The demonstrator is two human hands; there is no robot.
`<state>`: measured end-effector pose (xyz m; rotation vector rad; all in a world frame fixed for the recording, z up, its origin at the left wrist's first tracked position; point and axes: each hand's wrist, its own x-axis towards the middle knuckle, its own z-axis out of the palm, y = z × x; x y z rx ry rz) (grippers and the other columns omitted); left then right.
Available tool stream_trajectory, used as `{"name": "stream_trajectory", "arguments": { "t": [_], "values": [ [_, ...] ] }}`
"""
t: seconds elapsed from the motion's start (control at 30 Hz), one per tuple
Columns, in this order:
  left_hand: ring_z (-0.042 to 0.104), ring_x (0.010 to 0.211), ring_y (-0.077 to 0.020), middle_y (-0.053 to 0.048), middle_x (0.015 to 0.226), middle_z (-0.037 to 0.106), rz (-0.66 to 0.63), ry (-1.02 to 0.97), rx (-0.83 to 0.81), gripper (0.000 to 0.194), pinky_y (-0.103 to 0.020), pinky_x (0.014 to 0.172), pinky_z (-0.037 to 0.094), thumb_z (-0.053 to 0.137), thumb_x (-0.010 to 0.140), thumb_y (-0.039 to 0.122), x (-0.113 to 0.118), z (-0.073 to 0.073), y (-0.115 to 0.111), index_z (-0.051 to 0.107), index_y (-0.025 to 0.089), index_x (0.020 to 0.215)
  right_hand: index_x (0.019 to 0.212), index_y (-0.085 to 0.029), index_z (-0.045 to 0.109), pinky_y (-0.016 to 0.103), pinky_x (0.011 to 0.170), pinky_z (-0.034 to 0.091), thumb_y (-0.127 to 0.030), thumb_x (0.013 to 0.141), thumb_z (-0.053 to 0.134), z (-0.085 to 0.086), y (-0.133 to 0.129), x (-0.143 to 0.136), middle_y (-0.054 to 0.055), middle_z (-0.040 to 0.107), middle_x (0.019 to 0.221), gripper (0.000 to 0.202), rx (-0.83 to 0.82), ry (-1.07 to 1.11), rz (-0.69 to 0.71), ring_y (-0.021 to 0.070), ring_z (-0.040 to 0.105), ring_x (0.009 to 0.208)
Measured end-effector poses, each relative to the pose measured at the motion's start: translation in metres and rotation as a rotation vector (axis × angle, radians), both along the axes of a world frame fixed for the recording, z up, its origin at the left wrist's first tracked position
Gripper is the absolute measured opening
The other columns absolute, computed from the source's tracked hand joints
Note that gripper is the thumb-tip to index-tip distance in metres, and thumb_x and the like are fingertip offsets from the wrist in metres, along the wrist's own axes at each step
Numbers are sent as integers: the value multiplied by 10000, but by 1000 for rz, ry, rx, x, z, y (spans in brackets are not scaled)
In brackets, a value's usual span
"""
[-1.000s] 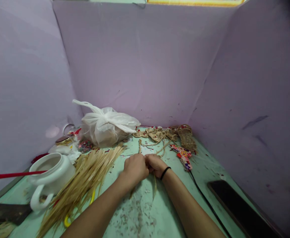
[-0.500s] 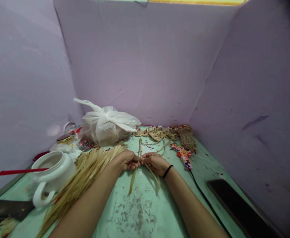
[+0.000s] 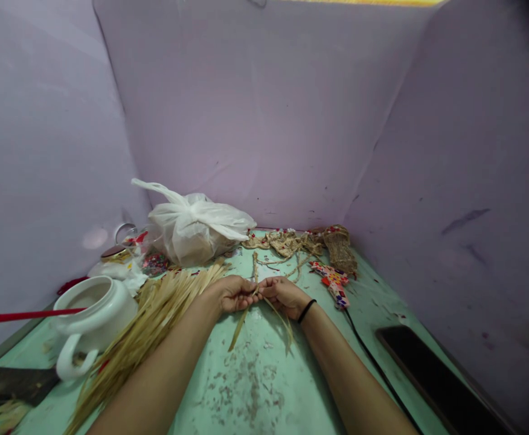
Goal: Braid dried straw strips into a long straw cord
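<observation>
Above the middle of the green tabletop (image 3: 246,386), my left hand (image 3: 235,294) and my right hand (image 3: 284,296) meet, fingertips pinched together on a thin braid of dried straw (image 3: 255,266). The braid runs away from me, up past the fingertips. Loose straw strands (image 3: 238,331) hang below toward me, one on the left and others on the right. Both hands are closed on the straw; the exact crossing of strands is hidden by the fingers. A black band (image 3: 307,310) circles my right wrist. Beside my left forearm lies a bundle of long dried straw (image 3: 156,320).
On the left stand a white ceramic pot (image 3: 96,311) with a red stick (image 3: 38,315) and a dark flat blade-like piece (image 3: 15,383). Behind are a white plastic bag (image 3: 196,226) and braided pieces (image 3: 285,243). Rightward lie a patterned glue gun (image 3: 334,282), its cord, and a black phone-like slab (image 3: 427,374).
The hanging left strand has swung slightly further left. My hands keep their pinch on the braid almost in place, and the camera view has shifted a little.
</observation>
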<state>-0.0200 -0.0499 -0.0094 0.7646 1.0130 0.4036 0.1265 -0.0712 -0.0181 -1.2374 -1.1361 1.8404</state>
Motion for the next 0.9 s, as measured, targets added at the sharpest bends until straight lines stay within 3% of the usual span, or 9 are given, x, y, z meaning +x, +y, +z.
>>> {"name": "stream_trajectory", "arguments": {
  "t": [0.2,0.5,0.67,0.77,0.9],
  "values": [
    [464,330,-52,-45,459,541,17,29,-95,272,-112,334,373,380,838,190,1,4,0,550,56,674,603,-106,533,157,325,143,-60,607,517,-1,1,0,-14,554,484,48,-2,-3,-31,16,326,317],
    [417,306,-28,-5,407,488,-17,69,19,223,-100,324,333,409,775,72,4,7,-5,559,55,610,614,-111,533,159,338,150,-70,606,526,-1,2,2,-33,520,462,42,-11,8,-41,20,320,325],
    [397,308,-32,7,404,477,-8,206,137,187,-124,316,288,421,725,59,6,6,-6,547,68,587,545,-117,510,176,352,118,-153,600,557,-6,2,2,-57,433,390,81,44,-17,-6,20,253,324],
    [357,294,-27,21,395,458,-3,280,191,157,-136,314,248,429,697,59,7,6,-8,544,73,590,530,-126,515,188,362,139,-190,588,562,-8,2,1,-52,443,394,99,90,-69,14,31,278,335],
    [347,293,-33,21,382,454,-10,351,222,138,-152,322,234,448,680,70,7,7,-9,500,90,553,508,-128,534,201,373,135,-121,554,529,-6,3,-1,-65,412,362,47,211,-272,26,34,252,339]
  ]
}}
